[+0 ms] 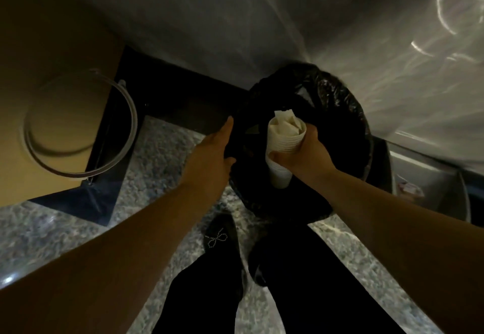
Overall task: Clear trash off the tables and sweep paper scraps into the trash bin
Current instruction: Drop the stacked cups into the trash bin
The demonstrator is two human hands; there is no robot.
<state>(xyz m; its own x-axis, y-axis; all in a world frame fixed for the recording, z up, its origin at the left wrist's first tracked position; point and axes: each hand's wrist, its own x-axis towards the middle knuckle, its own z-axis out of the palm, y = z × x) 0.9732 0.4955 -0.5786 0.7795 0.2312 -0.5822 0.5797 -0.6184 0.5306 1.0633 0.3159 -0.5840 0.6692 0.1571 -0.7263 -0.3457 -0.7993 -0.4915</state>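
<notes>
Trash bin [337, 103], round and lined with a glossy black plastic bag, stands on speckled stone floor [162, 150] against a plastic-sheeted wall. Right hand [301, 150] grips a stack of white ribbed cups [284, 141] stuffed with crumpled paper, over the opening. Left hand [217, 150] apparently holds the liner rim, fingers hidden.

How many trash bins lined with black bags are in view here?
1: the round trash bin with a black plastic liner stands on the speckled floor below the stack of white disposable cups that the right hand grips. Others may be out of frame.
</notes>
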